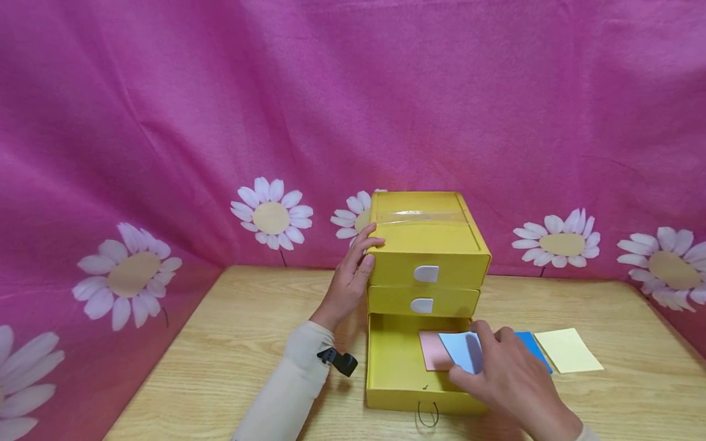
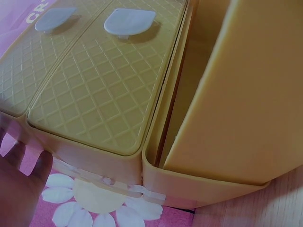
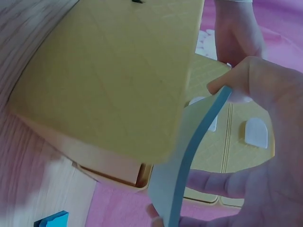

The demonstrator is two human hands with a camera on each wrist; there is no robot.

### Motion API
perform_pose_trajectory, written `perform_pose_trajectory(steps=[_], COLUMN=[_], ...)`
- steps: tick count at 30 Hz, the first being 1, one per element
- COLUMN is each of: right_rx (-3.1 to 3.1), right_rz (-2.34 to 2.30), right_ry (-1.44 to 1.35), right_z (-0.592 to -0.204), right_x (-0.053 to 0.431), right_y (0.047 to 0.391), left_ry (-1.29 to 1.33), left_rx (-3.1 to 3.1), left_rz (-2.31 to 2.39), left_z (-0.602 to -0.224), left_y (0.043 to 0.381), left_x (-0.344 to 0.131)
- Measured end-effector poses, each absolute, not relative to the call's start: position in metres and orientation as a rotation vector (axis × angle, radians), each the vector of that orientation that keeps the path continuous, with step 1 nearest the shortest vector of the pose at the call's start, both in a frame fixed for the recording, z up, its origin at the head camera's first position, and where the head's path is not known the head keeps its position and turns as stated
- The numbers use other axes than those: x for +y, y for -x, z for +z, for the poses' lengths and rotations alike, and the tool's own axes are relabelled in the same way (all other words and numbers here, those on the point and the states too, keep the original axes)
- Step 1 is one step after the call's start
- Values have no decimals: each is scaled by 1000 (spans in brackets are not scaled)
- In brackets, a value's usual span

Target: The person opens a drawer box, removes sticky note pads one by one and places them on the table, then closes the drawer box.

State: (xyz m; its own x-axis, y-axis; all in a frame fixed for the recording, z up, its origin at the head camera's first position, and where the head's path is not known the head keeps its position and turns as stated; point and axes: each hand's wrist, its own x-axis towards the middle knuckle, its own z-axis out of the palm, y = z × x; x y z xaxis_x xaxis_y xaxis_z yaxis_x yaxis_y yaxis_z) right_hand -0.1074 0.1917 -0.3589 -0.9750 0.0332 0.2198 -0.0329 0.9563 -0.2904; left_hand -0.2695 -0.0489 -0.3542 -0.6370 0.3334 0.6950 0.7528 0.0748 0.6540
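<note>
A yellow three-drawer unit (image 1: pixel 430 236) stands on the table with its bottom drawer (image 1: pixel 394 399) pulled out. My left hand (image 1: pixel 347 282) rests against the unit's upper left side, fingers at the top edge and thumb near the front corner. Over the open drawer, my right hand (image 1: pixel 510 375) grips a light blue pad of sticky notes (image 3: pixel 176 158) between thumb and fingers. The pad bends slightly in that hold. Inside the drawer lies a pink sticky-note pad (image 1: pixel 431 350), partly covered by the light blue one in the head view.
Right of the drawer, a darker blue pad (image 1: pixel 536 351) lies on the wooden table (image 1: pixel 220 367), partly behind my right hand. Beside it is a pale yellow pad (image 1: pixel 570 351). A pink flowered cloth (image 1: pixel 441 92) hangs behind. The drawer front has a thin dark loop (image 1: pixel 428 422).
</note>
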Motion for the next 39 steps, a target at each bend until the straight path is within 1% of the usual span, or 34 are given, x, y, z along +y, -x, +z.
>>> perform_pose_trajectory(steps=[12,21,39], right_rx=[-2869,-2932,-3002], right_rz=[410,431,434], right_ry=[23,90,154], right_z=[-362,-366,-371], right_x=[213,231,255], right_y=[105,103,100], left_ry=[1071,1083,1085], left_rx=[-2012,-2008,-2000], left_rz=[-1588,-1626,-1611], left_z=[-352,-328,-328], left_y=[268,244,242], left_x=[-49,-48,-49])
